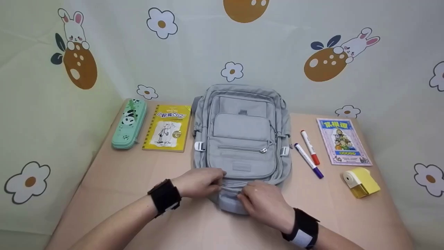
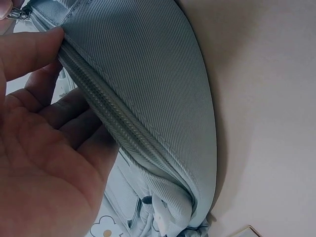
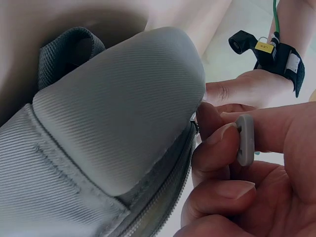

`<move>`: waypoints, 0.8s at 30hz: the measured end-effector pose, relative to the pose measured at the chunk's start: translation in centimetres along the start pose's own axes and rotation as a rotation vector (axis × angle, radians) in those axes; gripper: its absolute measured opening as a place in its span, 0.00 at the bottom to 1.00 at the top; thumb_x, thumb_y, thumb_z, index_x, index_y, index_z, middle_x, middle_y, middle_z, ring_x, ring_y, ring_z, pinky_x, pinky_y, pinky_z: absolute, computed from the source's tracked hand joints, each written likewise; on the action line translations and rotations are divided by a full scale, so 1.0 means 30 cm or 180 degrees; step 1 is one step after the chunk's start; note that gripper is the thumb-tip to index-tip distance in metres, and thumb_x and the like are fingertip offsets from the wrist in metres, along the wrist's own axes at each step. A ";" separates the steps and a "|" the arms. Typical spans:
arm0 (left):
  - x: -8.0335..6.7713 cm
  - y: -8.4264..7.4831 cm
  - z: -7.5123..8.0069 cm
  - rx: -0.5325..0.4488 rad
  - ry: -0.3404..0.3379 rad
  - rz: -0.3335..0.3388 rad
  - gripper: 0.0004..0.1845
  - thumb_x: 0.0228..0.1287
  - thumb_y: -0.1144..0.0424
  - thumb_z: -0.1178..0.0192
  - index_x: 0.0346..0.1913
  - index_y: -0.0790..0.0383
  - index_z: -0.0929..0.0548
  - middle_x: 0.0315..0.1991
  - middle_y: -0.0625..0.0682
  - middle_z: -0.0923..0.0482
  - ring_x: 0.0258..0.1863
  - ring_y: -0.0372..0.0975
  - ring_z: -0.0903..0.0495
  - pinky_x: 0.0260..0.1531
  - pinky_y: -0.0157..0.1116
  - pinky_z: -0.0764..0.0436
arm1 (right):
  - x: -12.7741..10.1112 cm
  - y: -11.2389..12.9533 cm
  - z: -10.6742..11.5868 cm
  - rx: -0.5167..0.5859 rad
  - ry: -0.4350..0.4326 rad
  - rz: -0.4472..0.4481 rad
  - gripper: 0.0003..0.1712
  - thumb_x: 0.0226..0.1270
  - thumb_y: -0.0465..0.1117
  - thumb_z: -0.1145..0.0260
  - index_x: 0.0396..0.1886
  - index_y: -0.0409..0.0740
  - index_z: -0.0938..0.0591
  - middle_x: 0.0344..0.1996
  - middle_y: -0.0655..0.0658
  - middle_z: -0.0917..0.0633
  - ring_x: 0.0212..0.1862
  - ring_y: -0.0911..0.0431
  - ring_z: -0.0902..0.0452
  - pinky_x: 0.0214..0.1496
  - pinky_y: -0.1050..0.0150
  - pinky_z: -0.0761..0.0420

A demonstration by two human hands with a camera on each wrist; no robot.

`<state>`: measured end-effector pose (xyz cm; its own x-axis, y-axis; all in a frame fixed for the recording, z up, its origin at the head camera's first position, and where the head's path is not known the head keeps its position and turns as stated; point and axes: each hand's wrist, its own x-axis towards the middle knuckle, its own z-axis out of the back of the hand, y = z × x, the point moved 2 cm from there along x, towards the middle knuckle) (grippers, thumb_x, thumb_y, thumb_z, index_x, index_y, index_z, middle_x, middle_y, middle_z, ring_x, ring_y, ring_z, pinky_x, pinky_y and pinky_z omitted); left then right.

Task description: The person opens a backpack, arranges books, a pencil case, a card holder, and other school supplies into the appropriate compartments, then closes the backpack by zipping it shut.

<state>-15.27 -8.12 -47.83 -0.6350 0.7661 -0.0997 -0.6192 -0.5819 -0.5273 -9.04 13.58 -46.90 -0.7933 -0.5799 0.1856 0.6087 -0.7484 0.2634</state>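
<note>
1. The grey backpack point(image 1: 241, 139) lay flat in the middle of the tan counter point(image 1: 138, 180), its top end toward the person.
2. The left hand point(image 1: 199, 182) rested on that near end, fingers point(image 2: 34, 49) curled against the fabric just beside the closed zipper point(image 2: 113, 118), holding the cloth in place.
3. The right hand point(image 1: 263, 203) sat just beside it, thumb and forefinger pinching the flat grey zipper pull point(image 3: 245, 139).
4. Both wrists wore black straps.
5. Left of the backpack lay a yellow book point(image 1: 168, 127), and beyond it a green panda pencil case point(image 1: 129, 124).
6. On the right lay two markers, one with a red cap point(image 1: 309, 147) and one with a purple cap point(image 1: 308, 160), side by side and close together.
7. Farther right sat a colourful booklet point(image 1: 343, 141), and nearer the person a small yellow sharpener point(image 1: 361, 182).
8. A pale backdrop point(image 1: 208, 45) printed with white flowers, rabbits and brown eggs wrapped around the counter on three sides.
</note>
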 end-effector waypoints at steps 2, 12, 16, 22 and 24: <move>-0.001 0.000 0.001 -0.0023 0.0011 0.0031 0.09 0.69 0.65 0.37 0.33 0.53 0.26 0.29 0.41 0.31 0.29 0.35 0.29 0.29 0.33 0.28 | 0.009 0.005 -0.003 -0.0013 0.0011 0.0019 0.12 0.70 0.46 0.32 0.24 0.54 0.19 0.21 0.59 0.26 0.26 0.59 0.27 0.27 0.61 0.27; -0.037 0.032 0.010 -0.0080 0.0009 0.0000 0.04 0.68 0.64 0.36 0.36 0.55 0.20 0.56 0.53 0.18 0.51 0.42 0.18 0.53 0.40 0.20 | 0.029 0.012 -0.008 -0.0008 0.0088 0.0006 0.10 0.70 0.45 0.33 0.27 0.52 0.17 0.22 0.58 0.25 0.27 0.59 0.26 0.25 0.63 0.28; -0.071 0.061 0.030 0.0070 -0.0011 0.0030 0.02 0.68 0.63 0.35 0.38 0.57 0.18 0.67 0.58 0.24 0.66 0.49 0.25 0.65 0.46 0.27 | 0.025 0.009 -0.006 0.0002 0.0156 -0.0039 0.10 0.71 0.46 0.34 0.28 0.52 0.15 0.23 0.58 0.24 0.27 0.60 0.26 0.26 0.62 0.27; -0.107 0.115 0.055 0.0297 -0.0099 0.0038 0.05 0.68 0.61 0.32 0.38 0.59 0.16 0.66 0.59 0.24 0.67 0.50 0.26 0.64 0.47 0.26 | 0.027 0.008 -0.004 0.0023 0.0150 -0.0006 0.11 0.71 0.45 0.33 0.26 0.52 0.16 0.22 0.58 0.24 0.27 0.59 0.26 0.26 0.62 0.27; -0.110 0.131 0.055 0.0284 -0.0115 0.0046 0.05 0.68 0.60 0.32 0.38 0.59 0.16 0.66 0.58 0.23 0.66 0.50 0.25 0.63 0.47 0.25 | 0.028 0.008 -0.004 0.0044 0.0162 0.0000 0.11 0.71 0.45 0.33 0.26 0.52 0.16 0.22 0.58 0.24 0.27 0.59 0.25 0.26 0.62 0.27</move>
<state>-16.37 -13.37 -48.17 -0.6594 0.7480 -0.0755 -0.6474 -0.6161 -0.4486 -9.58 12.88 -46.79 -0.7913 -0.5958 0.1374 0.6082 -0.7441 0.2764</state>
